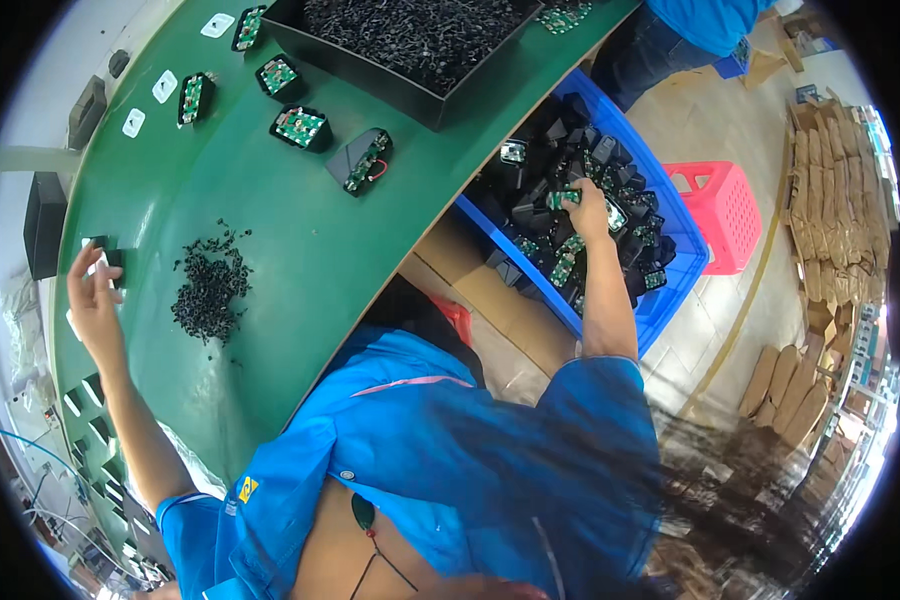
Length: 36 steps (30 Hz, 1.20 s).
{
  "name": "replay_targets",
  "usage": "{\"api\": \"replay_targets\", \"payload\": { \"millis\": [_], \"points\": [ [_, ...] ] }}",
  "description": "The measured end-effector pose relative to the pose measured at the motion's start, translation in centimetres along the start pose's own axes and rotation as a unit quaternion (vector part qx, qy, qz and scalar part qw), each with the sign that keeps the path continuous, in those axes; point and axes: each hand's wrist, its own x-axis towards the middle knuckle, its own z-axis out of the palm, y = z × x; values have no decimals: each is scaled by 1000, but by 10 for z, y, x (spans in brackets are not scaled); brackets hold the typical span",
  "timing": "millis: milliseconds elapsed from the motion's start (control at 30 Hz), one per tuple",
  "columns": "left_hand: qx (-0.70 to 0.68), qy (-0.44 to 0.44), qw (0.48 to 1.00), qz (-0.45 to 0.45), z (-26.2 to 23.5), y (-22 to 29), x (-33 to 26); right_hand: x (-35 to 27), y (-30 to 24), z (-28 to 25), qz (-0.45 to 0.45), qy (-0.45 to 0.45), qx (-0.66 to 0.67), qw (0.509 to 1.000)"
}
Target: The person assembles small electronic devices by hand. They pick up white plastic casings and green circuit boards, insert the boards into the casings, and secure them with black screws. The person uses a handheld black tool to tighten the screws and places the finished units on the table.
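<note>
My left hand (95, 305) is over the far left of the green table, its fingers apart beside a small black unit with a white face (113, 264). Whether the fingertips touch that unit I cannot tell. My right hand (592, 212) reaches into a blue bin (685, 235), fingers closed on a black housing with a green circuit board (562, 200). Many similar black housings with boards lie heaped around it. On the table sits a loose pile of small black parts (210, 290), to the right of my left hand.
A black tray (370, 70) full of small dark parts stands at the table's far side. Several black housings with green boards (300, 128) and white labels (164, 86) lie nearby. Beyond the bin are a pink stool (720, 215), another person (670, 45) and stacked brown packages (838, 205).
</note>
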Motion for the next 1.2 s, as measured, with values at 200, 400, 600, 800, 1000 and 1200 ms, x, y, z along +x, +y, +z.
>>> {"api": "replay_targets", "payload": {
  "millis": [200, 400, 600, 800, 1000, 1200],
  "points": [
    [-143, -283, 944, 87, 97, 136, -71, -60, -123, -50, 142, 154, 497, 842],
    [-463, -390, 795, -25, 170, 179, -114, -124, -294, -97, 48, -99, 710, 696],
    [-483, -354, 791, -126, 142, 169, -105, -100, -321, -109, -181, 35, 394, 900],
    [-552, -444, 645, -285, 107, 148, -103, -89, -336, -125, -428, -109, 471, 763],
    [-466, -469, 662, -353, 91, 123, -110, -83, -355, -126, -451, -262, 475, 709],
    [-463, -347, 771, -267, 86, 120, -118, -81, -378, -114, -476, -104, 464, 739]
  ]
}}
